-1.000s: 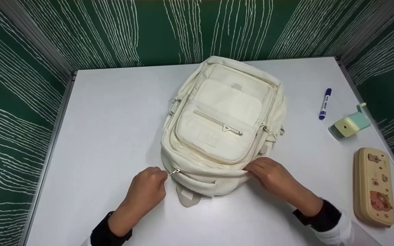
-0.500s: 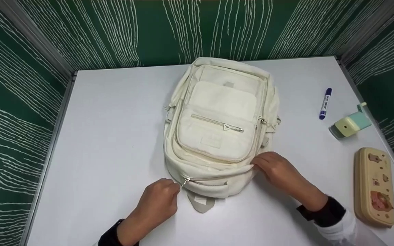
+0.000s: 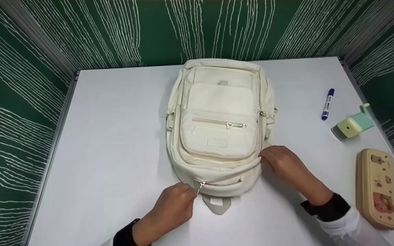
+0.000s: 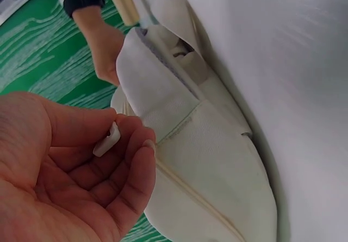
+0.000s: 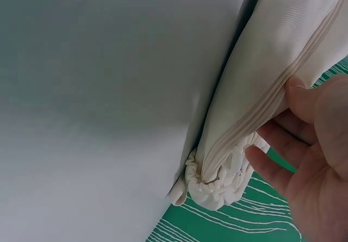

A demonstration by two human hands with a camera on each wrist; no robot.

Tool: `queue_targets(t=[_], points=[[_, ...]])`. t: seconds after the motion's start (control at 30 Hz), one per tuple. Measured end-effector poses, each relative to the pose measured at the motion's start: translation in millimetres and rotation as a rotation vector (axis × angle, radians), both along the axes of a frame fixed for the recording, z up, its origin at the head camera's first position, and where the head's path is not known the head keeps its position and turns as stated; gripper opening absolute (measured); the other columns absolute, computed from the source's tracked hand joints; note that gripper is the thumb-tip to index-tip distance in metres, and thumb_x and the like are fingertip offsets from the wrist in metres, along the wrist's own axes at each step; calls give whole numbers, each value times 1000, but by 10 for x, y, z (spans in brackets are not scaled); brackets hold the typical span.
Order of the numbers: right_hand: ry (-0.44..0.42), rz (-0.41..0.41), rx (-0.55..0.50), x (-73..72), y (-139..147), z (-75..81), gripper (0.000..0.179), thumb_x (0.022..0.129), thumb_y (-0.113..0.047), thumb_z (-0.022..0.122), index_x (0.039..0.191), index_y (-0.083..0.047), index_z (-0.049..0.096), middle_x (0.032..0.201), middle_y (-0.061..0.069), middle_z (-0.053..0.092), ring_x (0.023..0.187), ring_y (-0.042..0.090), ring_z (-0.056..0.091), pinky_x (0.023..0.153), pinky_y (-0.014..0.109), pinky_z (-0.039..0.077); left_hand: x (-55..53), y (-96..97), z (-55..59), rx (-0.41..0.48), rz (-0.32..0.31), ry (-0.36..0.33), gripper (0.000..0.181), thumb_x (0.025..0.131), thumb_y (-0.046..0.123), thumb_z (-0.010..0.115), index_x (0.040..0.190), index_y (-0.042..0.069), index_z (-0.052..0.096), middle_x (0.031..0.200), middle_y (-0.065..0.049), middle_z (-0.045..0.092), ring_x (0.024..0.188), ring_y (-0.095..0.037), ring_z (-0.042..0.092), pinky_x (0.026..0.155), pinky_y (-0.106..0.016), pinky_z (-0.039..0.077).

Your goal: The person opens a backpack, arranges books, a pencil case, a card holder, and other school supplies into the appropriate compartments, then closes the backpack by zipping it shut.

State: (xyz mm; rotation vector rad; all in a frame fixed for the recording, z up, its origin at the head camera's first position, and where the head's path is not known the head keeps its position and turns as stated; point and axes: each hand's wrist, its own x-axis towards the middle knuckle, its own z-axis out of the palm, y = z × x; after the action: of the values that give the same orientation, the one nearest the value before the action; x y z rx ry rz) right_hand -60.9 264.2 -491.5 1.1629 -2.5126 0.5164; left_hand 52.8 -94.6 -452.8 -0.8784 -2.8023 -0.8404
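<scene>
From the head view, pinching a zipper pull (image 3: 200, 187) with the left hand (image 3: 174, 205) and the edge (image 3: 251, 164) of a cream backpack (image 3: 219, 99) on the counter (image 3: 115, 130) with the right hand (image 3: 286, 165); from the left wrist, holding that pull beneath the thumb (image 4: 81, 125); from the right wrist, pinching fabric beside the zipper (image 5: 265, 101).

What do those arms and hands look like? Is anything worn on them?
The left hand and right hand are a person's, ungloved. A wide black band wraps each wrist, with a white sleeve behind it; only a sliver of the left sleeve shows.
</scene>
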Motion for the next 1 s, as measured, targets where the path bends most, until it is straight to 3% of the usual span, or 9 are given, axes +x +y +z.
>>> queue_targets(t=[0.2,0.43,0.67,0.87,1.0], points=[[-11,-34,36,198,-173,151,32,73,9,64,101,-3,72,96,10,71,93,33,67,85,52,53,7,21,-63,53,14,101,26,77,-15,70,69,9,62,60,3,48,57,-5,40,49,-19,36],[21,67,8,490,-724,270,38,87,-15,77,120,0,69,108,10,71,98,28,67,84,47,53,15,89,-115,104,-19,193,20,82,-10,76,81,8,68,70,2,56,64,-9,55,57,-22,47],[63,44,4,531,-1124,265,28,97,-18,71,119,0,68,104,8,69,90,25,64,76,41,53,10,177,-125,98,-54,181,20,81,-12,77,90,5,72,78,1,63,73,-10,62,65,-21,51],[73,39,-28,490,-1122,228,10,92,-6,74,99,-6,68,90,3,63,80,22,59,69,37,49,-5,161,-117,112,-51,155,19,83,-11,76,89,7,72,81,2,66,75,-9,63,67,-21,52],[77,57,-54,477,-1044,237,15,87,5,69,95,-6,68,88,3,64,78,23,59,68,38,49,-21,87,-123,134,4,114,16,86,-9,76,89,7,74,79,1,65,75,-9,63,66,-22,53]])
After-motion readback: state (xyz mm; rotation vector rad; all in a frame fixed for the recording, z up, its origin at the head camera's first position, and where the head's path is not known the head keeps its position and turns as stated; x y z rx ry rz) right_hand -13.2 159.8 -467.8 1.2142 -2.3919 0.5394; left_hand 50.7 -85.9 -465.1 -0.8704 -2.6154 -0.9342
